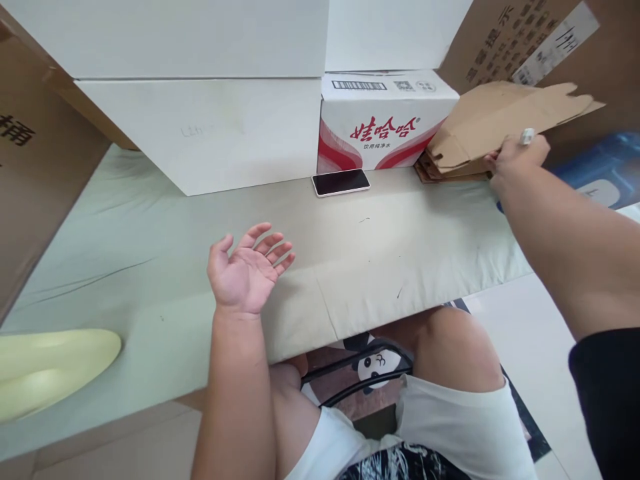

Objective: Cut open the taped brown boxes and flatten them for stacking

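My left hand (249,270) is palm up above the cloth-covered table (320,267), its fingers spread and nothing in it. At the right, my right hand (523,155) grips the near edge of a flattened piece of brown cardboard (505,120), fingers closed on it. More folded cardboard lies beneath that piece, partly hidden. A small white object (527,136) shows on the right hand's fingers; I cannot make out what it is. Left of the cardboard stands a white and red water carton (385,123), with a phone (341,182) lying in front of it.
Large white boxes (210,133) line the back. A brown carton (40,153) stands on the left, another (500,40) at the back right. A pale yellow curved object (55,370) rests at the left. A blue translucent container (607,167) is beyond my right forearm.
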The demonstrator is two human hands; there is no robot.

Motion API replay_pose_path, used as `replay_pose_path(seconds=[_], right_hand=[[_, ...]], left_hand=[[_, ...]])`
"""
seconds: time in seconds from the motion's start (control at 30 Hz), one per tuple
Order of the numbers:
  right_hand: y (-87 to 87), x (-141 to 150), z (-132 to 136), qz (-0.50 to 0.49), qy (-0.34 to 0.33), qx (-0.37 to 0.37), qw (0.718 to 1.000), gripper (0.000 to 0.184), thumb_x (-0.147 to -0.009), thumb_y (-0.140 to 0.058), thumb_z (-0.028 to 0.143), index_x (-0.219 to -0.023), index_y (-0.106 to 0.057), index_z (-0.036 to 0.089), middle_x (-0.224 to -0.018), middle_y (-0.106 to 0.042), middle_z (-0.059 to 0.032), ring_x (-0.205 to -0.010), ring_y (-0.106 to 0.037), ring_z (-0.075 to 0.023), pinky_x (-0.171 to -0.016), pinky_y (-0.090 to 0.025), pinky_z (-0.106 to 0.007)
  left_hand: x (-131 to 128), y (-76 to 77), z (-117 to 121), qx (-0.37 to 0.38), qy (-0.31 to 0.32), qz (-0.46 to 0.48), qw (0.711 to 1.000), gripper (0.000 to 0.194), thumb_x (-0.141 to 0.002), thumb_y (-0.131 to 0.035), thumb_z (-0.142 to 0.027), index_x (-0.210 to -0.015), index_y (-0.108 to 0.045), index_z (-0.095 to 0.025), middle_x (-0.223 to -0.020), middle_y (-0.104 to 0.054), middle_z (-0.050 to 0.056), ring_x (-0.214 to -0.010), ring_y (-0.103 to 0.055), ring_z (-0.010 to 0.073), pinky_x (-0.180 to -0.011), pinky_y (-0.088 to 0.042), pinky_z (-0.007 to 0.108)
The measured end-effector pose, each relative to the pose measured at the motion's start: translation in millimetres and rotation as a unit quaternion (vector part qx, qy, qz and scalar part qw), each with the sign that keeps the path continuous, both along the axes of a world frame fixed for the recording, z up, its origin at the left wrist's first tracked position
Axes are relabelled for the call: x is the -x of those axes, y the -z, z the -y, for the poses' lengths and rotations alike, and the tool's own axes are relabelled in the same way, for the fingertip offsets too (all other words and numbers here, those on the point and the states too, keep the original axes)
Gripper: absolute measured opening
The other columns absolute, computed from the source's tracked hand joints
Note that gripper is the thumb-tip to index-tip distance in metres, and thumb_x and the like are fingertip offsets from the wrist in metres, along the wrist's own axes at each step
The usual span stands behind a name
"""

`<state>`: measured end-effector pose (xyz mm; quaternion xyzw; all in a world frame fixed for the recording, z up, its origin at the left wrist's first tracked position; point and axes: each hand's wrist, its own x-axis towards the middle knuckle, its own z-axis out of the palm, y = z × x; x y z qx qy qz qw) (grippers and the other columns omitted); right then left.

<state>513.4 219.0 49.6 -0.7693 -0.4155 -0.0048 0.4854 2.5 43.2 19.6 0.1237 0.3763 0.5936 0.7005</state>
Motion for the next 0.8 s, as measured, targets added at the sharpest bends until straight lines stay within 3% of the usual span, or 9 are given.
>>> replay_pose_path(seconds=[0.07,0.13,0.27,0.4,0.5,0.57,0.67,0.8], right_hand=[[-2.4,10,-4,-0.102,0.052,0.064,0.991,0.028,-0.109,-0.053,0.03,-0.123,-0.065,0.008,-0.109,-0.07,-0.011,-0.087,-0.073,-0.0153,-0.075,-0.061,-0.034],[-0.5,25,5,-0.16,0.08,0.118,0.977,0.033,-0.106,-0.061,0.038,-0.127,-0.066,0.014,-0.118,-0.07,-0.0097,-0.098,-0.072,-0.018,-0.081,-0.064,-0.036],[13.8,68,44,-0.196,0.01,0.202,0.96,0.035,-0.104,-0.064,0.041,-0.132,-0.066,0.021,-0.133,-0.068,-0.0107,-0.112,-0.07,-0.0212,-0.096,-0.062,-0.042],[29.8,130,82,-0.146,-0.157,0.251,0.944,0.027,-0.105,-0.063,0.04,-0.123,-0.069,0.022,-0.126,-0.071,-0.0093,-0.103,-0.07,-0.0174,-0.09,-0.063,-0.036],[33.8,191,95,-0.089,-0.312,0.247,0.913,0.019,-0.102,-0.067,0.037,-0.102,-0.068,0.019,-0.087,-0.07,-0.0006,-0.069,-0.062,-0.0104,-0.067,-0.057,-0.027],[31.4,240,97,-0.058,-0.405,0.229,0.883,0.016,-0.096,-0.073,0.033,-0.09,-0.061,0.024,-0.065,-0.065,0.0035,-0.057,-0.058,-0.0133,-0.061,-0.052,-0.03],[21.6,319,92,-0.026,-0.505,0.193,0.841,0.016,-0.092,-0.073,0.034,-0.091,-0.059,0.027,-0.066,-0.069,0.0045,-0.06,-0.063,-0.0167,-0.066,-0.056,-0.035],[1.2,423,73,0.021,-0.618,0.126,0.776,0.011,-0.096,-0.062,0.027,-0.094,-0.052,0.027,-0.068,-0.068,0.0073,-0.065,-0.068,-0.0152,-0.073,-0.058,-0.033]], left_hand=[[3,0.1,-1,-0.002,-0.001,0.005,1.0,0.039,-0.082,-0.056,-0.054,-0.094,-0.072,-0.02,-0.086,-0.076,0.01,-0.077,-0.076,0.0253,-0.072,-0.065,0.04],[5,1.1,-1,-0.008,-0.008,0.011,1.0,0.039,-0.082,-0.057,-0.055,-0.094,-0.072,-0.021,-0.086,-0.076,0.009,-0.077,-0.076,0.0252,-0.072,-0.065,0.039],[9,4.2,-1,-0.022,-0.015,0.03,0.999,0.04,-0.081,-0.06,-0.054,-0.096,-0.072,-0.019,-0.086,-0.076,0.009,-0.077,-0.075,0.0251,-0.075,-0.063,0.04],[8,2.9,2,-0.012,-0.028,0.052,0.998,0.037,-0.084,-0.056,-0.05,-0.091,-0.072,-0.018,-0.082,-0.075,0.009,-0.073,-0.073,0.0224,-0.073,-0.062,0.037],[7,-0.9,2,0.006,-0.052,0.064,0.997,0.034,-0.085,-0.052,-0.045,-0.085,-0.072,-0.017,-0.078,-0.072,0.007,-0.068,-0.071,0.0192,-0.069,-0.06,0.033],[9,-2.8,2,0.013,-0.07,0.073,0.995,0.033,-0.086,-0.051,-0.042,-0.082,-0.071,-0.016,-0.077,-0.071,0.006,-0.066,-0.069,0.0176,-0.067,-0.058,0.031],[15,-3.5,2,0.028,-0.11,0.1,0.988,0.03,-0.087,-0.051,-0.04,-0.077,-0.067,-0.016,-0.073,-0.066,0.005,-0.061,-0.065,0.015,-0.065,-0.054,0.029],[30,-2.0,1,0.065,-0.195,0.143,0.968,0.026,-0.087,-0.05,-0.037,-0.072,-0.059,-0.018,-0.065,-0.055,0.001,-0.054,-0.054,0.0122,-0.062,-0.047,0.026]])
